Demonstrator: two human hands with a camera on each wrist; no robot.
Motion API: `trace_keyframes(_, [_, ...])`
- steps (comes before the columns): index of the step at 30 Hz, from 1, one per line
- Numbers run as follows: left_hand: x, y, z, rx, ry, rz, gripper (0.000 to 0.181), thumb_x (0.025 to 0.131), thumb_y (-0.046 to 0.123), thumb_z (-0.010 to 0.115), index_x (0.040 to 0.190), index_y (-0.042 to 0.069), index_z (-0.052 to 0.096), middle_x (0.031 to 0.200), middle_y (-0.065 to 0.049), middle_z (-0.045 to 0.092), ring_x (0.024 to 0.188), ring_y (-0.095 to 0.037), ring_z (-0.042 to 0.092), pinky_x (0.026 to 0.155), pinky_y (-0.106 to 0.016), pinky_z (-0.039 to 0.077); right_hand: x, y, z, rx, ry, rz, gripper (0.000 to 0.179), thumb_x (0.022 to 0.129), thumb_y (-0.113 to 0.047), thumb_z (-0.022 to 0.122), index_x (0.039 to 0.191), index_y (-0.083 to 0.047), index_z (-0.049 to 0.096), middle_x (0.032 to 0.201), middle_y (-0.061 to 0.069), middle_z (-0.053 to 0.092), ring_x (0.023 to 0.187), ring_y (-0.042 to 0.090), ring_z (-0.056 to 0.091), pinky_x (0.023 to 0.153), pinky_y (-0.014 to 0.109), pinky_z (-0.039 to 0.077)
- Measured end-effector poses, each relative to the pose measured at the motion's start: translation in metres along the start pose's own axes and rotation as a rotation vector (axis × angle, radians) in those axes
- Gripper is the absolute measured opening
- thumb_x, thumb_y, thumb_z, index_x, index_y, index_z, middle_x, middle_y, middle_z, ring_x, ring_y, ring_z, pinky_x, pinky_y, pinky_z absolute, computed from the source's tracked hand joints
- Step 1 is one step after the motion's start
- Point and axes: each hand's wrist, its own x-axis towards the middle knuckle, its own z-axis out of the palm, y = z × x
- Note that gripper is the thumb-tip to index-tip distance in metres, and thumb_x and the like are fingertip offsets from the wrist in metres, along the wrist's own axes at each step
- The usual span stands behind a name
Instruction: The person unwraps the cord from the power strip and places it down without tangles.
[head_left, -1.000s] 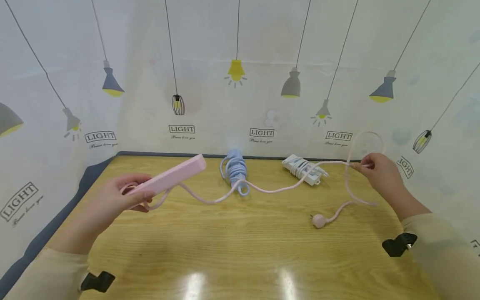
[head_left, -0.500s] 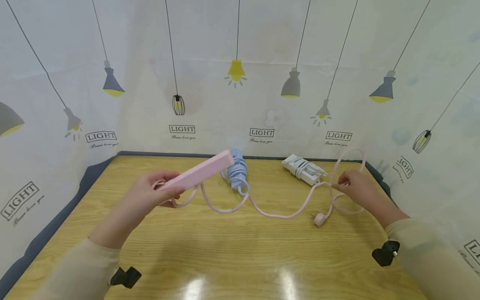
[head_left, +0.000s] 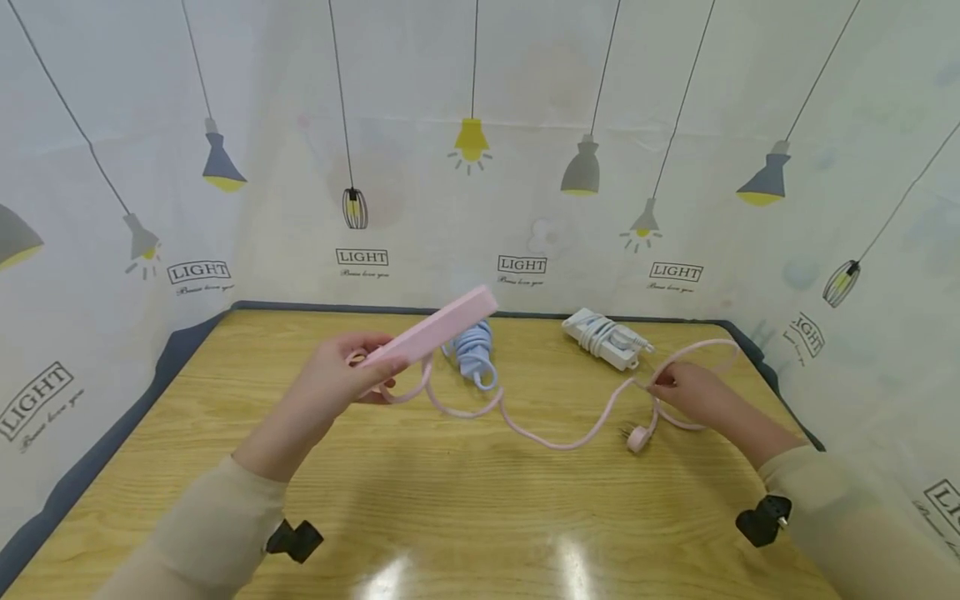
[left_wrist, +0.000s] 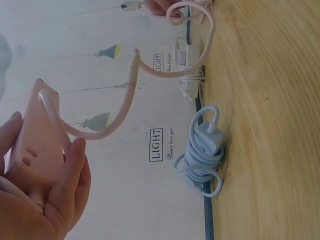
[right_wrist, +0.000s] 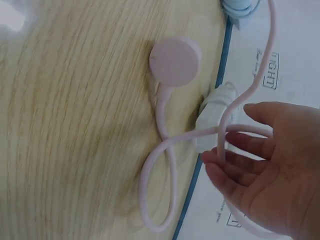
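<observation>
My left hand (head_left: 337,371) grips one end of a pink power strip (head_left: 442,323), holding it tilted above the table. In the left wrist view, thumb and fingers lie along the sides of the strip (left_wrist: 37,145), and part of its cord passes by the fingers. The pink cord (head_left: 558,447) sags in waves across to my right hand (head_left: 693,392), whose curled fingers hold it. A loop of cord rises around that hand. In the right wrist view, the round pink plug (right_wrist: 175,62) lies by the table surface, with the cord (right_wrist: 142,190) crossing itself below it.
A blue power strip (head_left: 474,346) wrapped in its own cord lies at the back middle of the wooden table (head_left: 465,517). Right of it lies a white power strip (head_left: 600,337), also wrapped. A printed backdrop (head_left: 420,167) encloses the back and sides.
My left hand has carried the pink strip to the right. My right hand has come down and to the left with the cord, which now sags more between the hands.
</observation>
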Motion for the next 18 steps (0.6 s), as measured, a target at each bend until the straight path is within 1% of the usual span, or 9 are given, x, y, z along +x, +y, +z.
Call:
trace_keyframes(4, [0.006,-0.002,0.008,-0.014,0.012,-0.003,0.051,0.088,0.022,0.075,0.126,-0.006,0.055,0.105,-0.021,0.055,0.084,-0.026,0.064,0.07,-0.04,0.058,-0.005,-0.008,-0.002,-0.039,-0.022,0.032,0.041,0.1,-0.031,0.053,0.111,0.007,0.065,0.107,0.024,0.065,0.099,0.04,0.06,0.079,0.05,0.05])
trace_keyframes(7, [0.01,-0.003,0.013,-0.038,0.015,-0.01,0.052,0.088,0.022,0.075,0.126,-0.007,0.055,0.102,-0.02,0.056,0.082,-0.025,0.064,0.07,-0.04,0.058,-0.01,-0.014,-0.006,-0.073,-0.065,0.057,0.045,0.1,-0.036,0.051,0.103,0.006,0.067,0.086,0.016,0.064,0.077,0.031,0.06,0.067,0.042,0.049])
trace_keyframes(9, [0.012,-0.002,0.017,-0.053,0.015,-0.014,0.051,0.088,0.023,0.074,0.125,-0.007,0.056,0.101,-0.02,0.056,0.081,-0.024,0.063,0.07,-0.04,0.058,-0.013,-0.017,-0.008,-0.09,-0.11,0.073,0.046,0.099,-0.039,0.051,0.092,0.002,0.068,0.07,0.007,0.056,0.061,0.022,0.05,0.057,0.036,0.043])
trace_keyframes(11, [0.014,-0.002,0.02,-0.064,0.012,-0.018,0.051,0.089,0.023,0.074,0.125,-0.007,0.056,0.1,-0.019,0.056,0.081,-0.024,0.063,0.07,-0.04,0.058,-0.017,-0.022,-0.01,-0.105,-0.156,0.088,0.046,0.098,-0.042,0.051,0.083,-0.002,0.067,0.062,0.001,0.044,0.055,0.016,0.038,0.053,0.032,0.035])
trace_keyframes(12, [0.014,-0.002,0.021,-0.068,0.01,-0.019,0.05,0.089,0.024,0.073,0.125,-0.007,0.056,0.1,-0.019,0.055,0.081,-0.024,0.062,0.07,-0.04,0.058,-0.019,-0.023,-0.01,-0.113,-0.175,0.082,0.045,0.098,-0.042,0.051,0.085,-0.002,0.066,0.063,0.002,0.046,0.056,0.017,0.04,0.054,0.033,0.036])
trace_keyframes(13, [0.015,-0.001,0.023,-0.073,0.009,-0.021,0.05,0.089,0.024,0.073,0.125,-0.007,0.056,0.1,-0.019,0.055,0.082,-0.025,0.062,0.07,-0.04,0.058,-0.021,-0.026,-0.011,-0.117,-0.19,0.072,0.046,0.098,-0.043,0.051,0.089,-0.001,0.068,0.068,0.005,0.052,0.059,0.019,0.047,0.056,0.034,0.04])
trace_keyframes(15, [0.016,-0.001,0.025,-0.078,0.007,-0.019,0.05,0.09,0.023,0.072,0.125,-0.007,0.056,0.101,-0.018,0.055,0.082,-0.024,0.062,0.07,-0.04,0.058,-0.026,-0.03,-0.012,-0.141,-0.207,0.044,0.051,0.097,-0.045,0.052,0.1,0.003,0.068,0.084,0.014,0.062,0.074,0.028,0.059,0.066,0.041,0.048])
trace_keyframes(17, [0.017,-0.001,0.027,-0.086,0.006,-0.02,0.049,0.091,0.022,0.072,0.125,-0.008,0.055,0.101,-0.018,0.054,0.081,-0.023,0.062,0.07,-0.039,0.058,-0.033,-0.034,-0.013,-0.161,-0.224,0.023,0.053,0.096,-0.046,0.054,0.109,0.005,0.065,0.096,0.018,0.063,0.087,0.033,0.06,0.075,0.046,0.048])
trace_keyframes(18, [0.017,-0.001,0.028,-0.091,0.005,-0.017,0.049,0.091,0.022,0.071,0.126,-0.009,0.055,0.1,-0.018,0.054,0.081,-0.023,0.062,0.07,-0.039,0.058,-0.036,-0.036,-0.012,-0.178,-0.231,0.009,0.053,0.096,-0.046,0.054,0.11,0.004,0.065,0.099,0.019,0.063,0.09,0.034,0.06,0.077,0.048,0.048])
